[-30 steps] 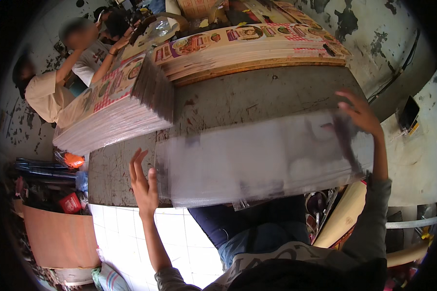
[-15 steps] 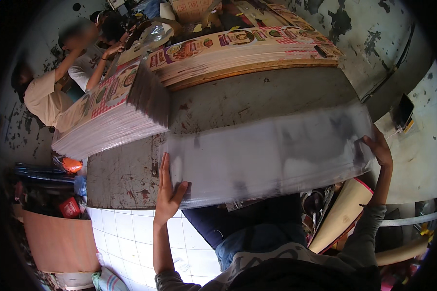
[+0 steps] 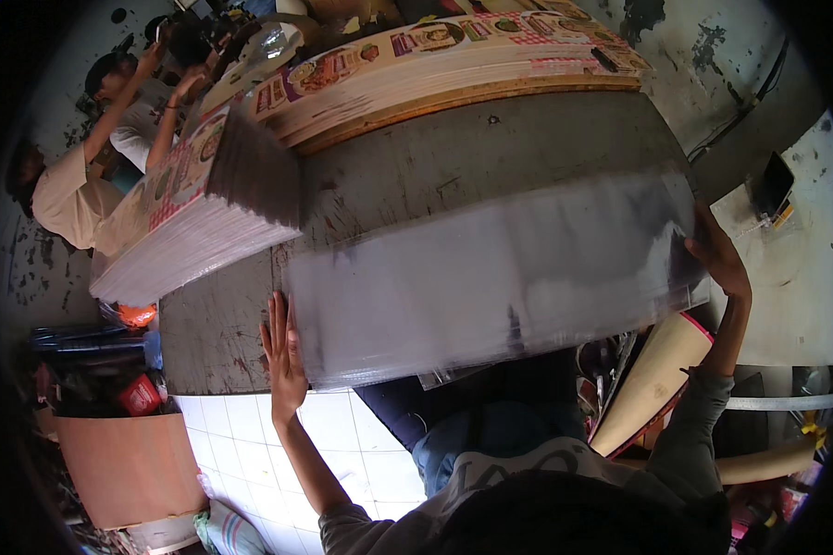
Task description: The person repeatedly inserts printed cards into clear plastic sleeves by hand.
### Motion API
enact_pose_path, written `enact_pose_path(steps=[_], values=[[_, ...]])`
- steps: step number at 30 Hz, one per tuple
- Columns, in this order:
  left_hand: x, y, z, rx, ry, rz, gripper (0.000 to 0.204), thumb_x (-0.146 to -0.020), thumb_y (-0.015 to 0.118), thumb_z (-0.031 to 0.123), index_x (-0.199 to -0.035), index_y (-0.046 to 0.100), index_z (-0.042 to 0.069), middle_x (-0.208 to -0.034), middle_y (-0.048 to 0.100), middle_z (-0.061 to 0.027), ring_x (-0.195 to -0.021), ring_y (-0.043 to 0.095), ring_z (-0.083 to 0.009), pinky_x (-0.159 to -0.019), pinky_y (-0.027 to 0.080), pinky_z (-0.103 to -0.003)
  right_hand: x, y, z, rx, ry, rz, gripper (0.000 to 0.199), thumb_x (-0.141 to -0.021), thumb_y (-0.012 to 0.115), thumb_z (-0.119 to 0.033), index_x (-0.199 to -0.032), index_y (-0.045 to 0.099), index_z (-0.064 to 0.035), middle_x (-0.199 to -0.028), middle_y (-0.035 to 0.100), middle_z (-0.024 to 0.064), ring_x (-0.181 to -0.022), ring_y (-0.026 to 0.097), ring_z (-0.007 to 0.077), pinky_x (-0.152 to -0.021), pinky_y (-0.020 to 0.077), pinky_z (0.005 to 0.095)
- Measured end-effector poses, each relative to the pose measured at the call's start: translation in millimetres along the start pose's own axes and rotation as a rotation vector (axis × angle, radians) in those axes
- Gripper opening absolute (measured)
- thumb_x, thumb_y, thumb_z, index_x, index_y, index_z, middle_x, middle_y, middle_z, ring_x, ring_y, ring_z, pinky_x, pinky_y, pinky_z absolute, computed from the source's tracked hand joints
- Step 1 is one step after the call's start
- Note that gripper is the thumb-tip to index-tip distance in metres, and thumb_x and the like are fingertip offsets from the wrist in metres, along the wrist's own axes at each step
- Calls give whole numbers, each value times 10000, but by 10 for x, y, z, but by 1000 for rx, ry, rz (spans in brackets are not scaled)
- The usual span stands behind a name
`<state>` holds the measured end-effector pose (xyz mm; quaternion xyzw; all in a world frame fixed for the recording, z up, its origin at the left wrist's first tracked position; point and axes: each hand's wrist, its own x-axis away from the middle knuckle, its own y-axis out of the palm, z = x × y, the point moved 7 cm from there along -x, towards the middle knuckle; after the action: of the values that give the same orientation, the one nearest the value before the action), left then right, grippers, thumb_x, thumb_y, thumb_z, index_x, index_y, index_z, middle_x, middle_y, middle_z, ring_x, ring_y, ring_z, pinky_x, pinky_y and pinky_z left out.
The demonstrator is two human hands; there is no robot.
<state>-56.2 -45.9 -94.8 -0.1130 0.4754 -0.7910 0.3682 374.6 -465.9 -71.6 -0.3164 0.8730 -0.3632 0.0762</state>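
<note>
A stack of long, clear plastic sheets [image 3: 491,268] lies across the near part of the worn table, its surface glossy and slightly blurred. My left hand [image 3: 287,361] is flat against the stack's left end, fingers stretched out and pointing away from me. At the opposite end, my right hand [image 3: 722,259] rests against the right edge, fingers extended along it and thumb over the top sheets. Part of the right hand's fingers is hard to make out against the dark reflection. Neither hand is closed around the sheets.
A tall stack of printed food banners [image 3: 222,203] stands at the table's left. Another long printed stack [image 3: 453,69] lies along the far side on a wooden board. The scratched grey tabletop [image 3: 389,153] shows between. Two people [image 3: 74,194] are at the far left.
My left hand has shifted left, off the sheets' top to their end, its thumb now nearer its fingers. The stack has moved slightly left. The whole view has tilted a little.
</note>
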Motion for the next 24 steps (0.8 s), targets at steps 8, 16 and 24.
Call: enact_pose_path(steps=[8,16,24], values=[[53,-68,-33,236,33,23,422,-946,341,327,-1298,466,132,-1373,390,-72,-1284,334,-245,-1065,229,-438,108,90,171,47,-260,92,648,-862,543,-115,-1397,195,1,-1439,266,139,-1339,217,211,-1086,145,303],[256,-316,162,134,-25,480,445,-947,334,360,-1178,520,27,-1220,529,-152,-1133,487,-269,-978,359,-424,697,-37,31,190,-200,883,411,-949,391,-302,-1234,486,-21,-1254,500,137,-1179,451,260,-995,320,359],[1094,622,891,-68,427,1023,386,-843,448,409,-1177,468,217,-1203,445,-124,-1246,325,-285,-1060,93,-604,740,489,64,-490,17,1348,699,-937,122,-479,-988,604,25,-1017,575,128,-936,538,267,-715,547,319]])
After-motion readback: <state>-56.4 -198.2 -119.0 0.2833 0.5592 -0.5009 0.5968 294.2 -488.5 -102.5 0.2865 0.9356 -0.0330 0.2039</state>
